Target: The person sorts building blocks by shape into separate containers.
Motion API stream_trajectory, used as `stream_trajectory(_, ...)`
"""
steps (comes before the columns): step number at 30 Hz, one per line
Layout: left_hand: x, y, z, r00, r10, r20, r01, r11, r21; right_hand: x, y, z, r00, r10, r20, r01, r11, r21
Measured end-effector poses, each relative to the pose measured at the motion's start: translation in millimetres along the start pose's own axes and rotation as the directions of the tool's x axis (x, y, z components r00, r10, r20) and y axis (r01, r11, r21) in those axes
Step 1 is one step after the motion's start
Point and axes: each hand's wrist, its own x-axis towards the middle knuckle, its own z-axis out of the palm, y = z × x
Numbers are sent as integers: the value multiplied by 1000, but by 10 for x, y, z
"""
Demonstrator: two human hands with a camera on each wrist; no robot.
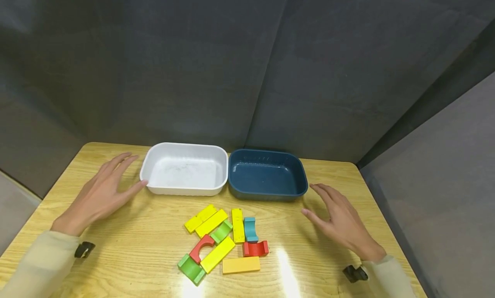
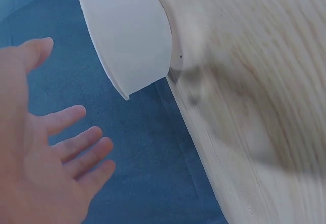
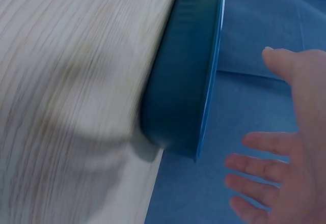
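My left hand (image 1: 101, 198) is beside the white tub (image 1: 185, 191), fingers extended, thumb tip right at its left rim in the head view. In the left wrist view that hand (image 2: 61, 158) shows spread fingers with nothing in them, near the tub's end (image 2: 127, 35). To the right of the dark blue tub (image 1: 267, 196) my right hand (image 1: 342, 218) hovers with relaxed, parted fingers. The right wrist view shows the same hand (image 3: 285, 173) apart from the blue tub's side (image 3: 178, 76). Both tubs stand side by side, with nothing in them.
Several toy blocks lie in front of the tubs: yellow bars (image 1: 218, 255), green arches (image 1: 191, 269), a red arch (image 1: 199, 247), another red arch (image 1: 256, 249), a blue arch (image 1: 250, 230) and an orange bar (image 1: 241, 265). A dark curtain (image 1: 185, 66) hangs behind the wooden table (image 1: 131, 255).
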Motion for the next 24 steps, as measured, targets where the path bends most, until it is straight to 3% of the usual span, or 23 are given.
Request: stream_trajectory(24,186,78,184,1000,7,27,-6,999,-36,63,-524,44,993,-122,10,121,992,25)
